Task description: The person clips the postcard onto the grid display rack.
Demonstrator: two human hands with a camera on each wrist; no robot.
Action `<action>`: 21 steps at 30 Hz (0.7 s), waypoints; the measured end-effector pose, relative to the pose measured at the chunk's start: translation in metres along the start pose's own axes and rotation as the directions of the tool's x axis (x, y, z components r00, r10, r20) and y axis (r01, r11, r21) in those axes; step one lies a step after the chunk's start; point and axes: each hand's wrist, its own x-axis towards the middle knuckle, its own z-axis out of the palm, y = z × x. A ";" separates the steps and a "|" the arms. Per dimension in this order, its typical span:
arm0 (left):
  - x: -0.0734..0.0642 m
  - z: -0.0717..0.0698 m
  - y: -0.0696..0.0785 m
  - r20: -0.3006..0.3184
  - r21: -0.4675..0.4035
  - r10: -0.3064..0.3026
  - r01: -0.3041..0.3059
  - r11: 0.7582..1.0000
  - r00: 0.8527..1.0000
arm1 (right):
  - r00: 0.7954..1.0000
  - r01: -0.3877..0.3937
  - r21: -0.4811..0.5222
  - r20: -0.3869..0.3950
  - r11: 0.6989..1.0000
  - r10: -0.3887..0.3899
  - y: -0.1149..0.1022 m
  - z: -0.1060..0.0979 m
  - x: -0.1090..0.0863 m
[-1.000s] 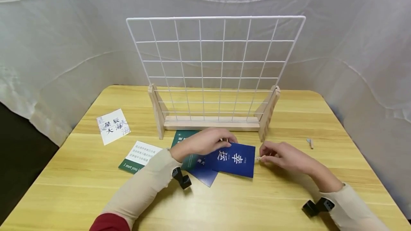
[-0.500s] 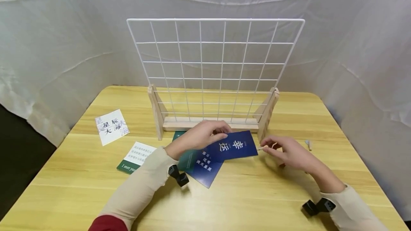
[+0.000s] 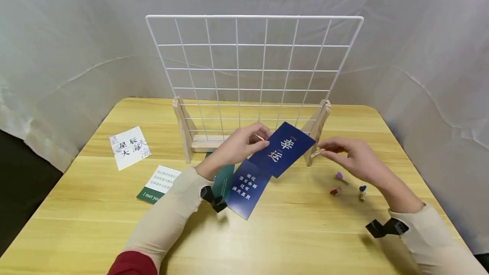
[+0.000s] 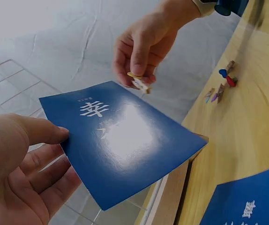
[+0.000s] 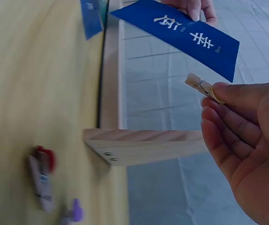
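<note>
My left hand pinches a dark blue card with white characters along one edge, thumb on its printed face. The card is lifted and tilted in front of the wire grid. Thumb and fingers of my right hand pinch a small wooden clothespin with a bit of yellow at the end they hold. The clothespin's free end points toward the card, with a gap between them. A second blue card lies on the table below, overlapping a green card that my left wrist partly covers.
A white wire grid stands in a wooden base at the back. Several small clothespins with coloured tops lie below my right hand. A white card and a white-and-green card lie to the left.
My left hand has raised the blue card and turned it, uncovering more of the blue card beneath. My right hand has moved up and away with the clothespin, revealing clothespins on the table.
</note>
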 end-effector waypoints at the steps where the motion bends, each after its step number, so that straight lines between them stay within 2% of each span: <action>1: 0.001 0.000 0.001 -0.008 -0.012 -0.002 0.002 1.000 1.000 | 1.000 -0.003 -0.010 -0.010 1.000 0.003 -0.001 -0.004 0.002; 10: 0.010 -0.002 0.006 -0.114 -0.065 0.009 -0.016 0.998 0.993 | 0.994 0.081 -0.101 -0.071 0.992 -0.089 -0.018 -0.039 0.021; 14: 0.015 -0.002 0.011 -0.153 -0.101 0.002 -0.018 0.995 0.988 | 0.993 0.080 -0.132 -0.082 0.988 -0.091 -0.026 -0.052 0.030; 18: 0.022 -0.002 0.018 -0.214 -0.122 0.010 -0.036 0.992 0.977 | 0.989 0.070 -0.143 -0.117 0.987 -0.087 -0.037 -0.061 0.040; 21: 0.027 -0.003 0.023 -0.271 -0.116 0.035 -0.068 0.991 0.962 | 0.987 0.043 -0.137 -0.146 0.990 -0.063 -0.044 -0.068 0.048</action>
